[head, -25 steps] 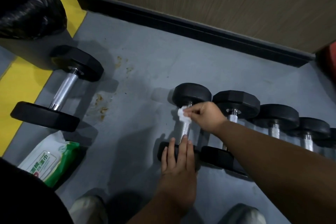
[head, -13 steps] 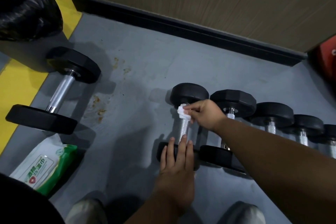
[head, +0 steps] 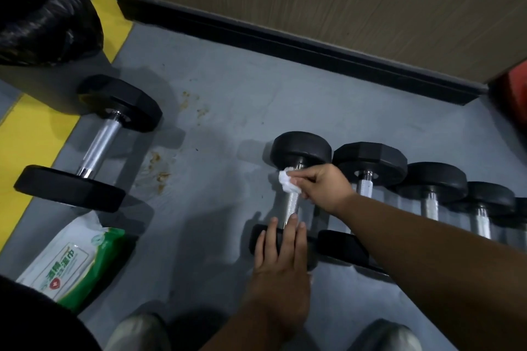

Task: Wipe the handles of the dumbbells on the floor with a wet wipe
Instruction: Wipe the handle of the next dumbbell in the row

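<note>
A row of black dumbbells lies on the grey floor. On the leftmost dumbbell of that row, my right hand grips a crumpled white wet wipe around the far end of the chrome handle, just below the far weight. My left hand rests flat with straight fingers on the near weight of the same dumbbell. The neighbouring dumbbell lies right beside it; my right forearm crosses over its near end.
A bigger dumbbell lies apart at the left by a yellow floor stripe. A green-and-white wet wipe pack lies at lower left. A black bag sits at top left. A wooden wall with black skirting runs behind.
My right hand with the wipe has slid slightly along the handle toward the far weight. My left hand stays on the near weight. The view has shifted a little.
</note>
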Demonstrator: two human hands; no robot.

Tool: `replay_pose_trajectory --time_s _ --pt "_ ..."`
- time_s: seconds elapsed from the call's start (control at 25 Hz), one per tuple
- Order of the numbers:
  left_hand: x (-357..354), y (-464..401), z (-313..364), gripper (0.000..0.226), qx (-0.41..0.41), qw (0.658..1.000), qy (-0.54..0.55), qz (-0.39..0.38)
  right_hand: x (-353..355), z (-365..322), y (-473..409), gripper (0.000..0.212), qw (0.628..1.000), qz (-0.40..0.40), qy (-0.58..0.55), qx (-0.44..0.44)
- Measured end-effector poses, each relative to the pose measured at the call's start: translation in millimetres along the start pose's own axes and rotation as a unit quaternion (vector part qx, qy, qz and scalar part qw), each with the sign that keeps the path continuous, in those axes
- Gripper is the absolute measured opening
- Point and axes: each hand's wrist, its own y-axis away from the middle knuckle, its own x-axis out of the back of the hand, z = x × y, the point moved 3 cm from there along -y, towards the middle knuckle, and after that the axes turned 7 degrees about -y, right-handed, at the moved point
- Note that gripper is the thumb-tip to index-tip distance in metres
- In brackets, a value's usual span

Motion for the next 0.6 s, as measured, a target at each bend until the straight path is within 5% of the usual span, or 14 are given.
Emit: replay_pose_trajectory --time_s 0.2,0.4,0.6 --pt "3.7 -0.5 -2.0 0.097 -0.008 1.000 -0.003 0.005 -6.9 2.2 29.9 0.022 0.971 -0.216 0.098 0.001" --pt "4.6 -0.4 -2.1 0.103 0.006 1.000 -0.011 0.004 6.7 -4.5 -6.3 0.017 0.999 0.018 0.034 0.018" --pt "4.7 1.7 -8.5 0.104 -0.005 1.000 -0.012 0.001 -12.2 4.7 23.1 0.019 0.988 -0.135 0.074 0.017"
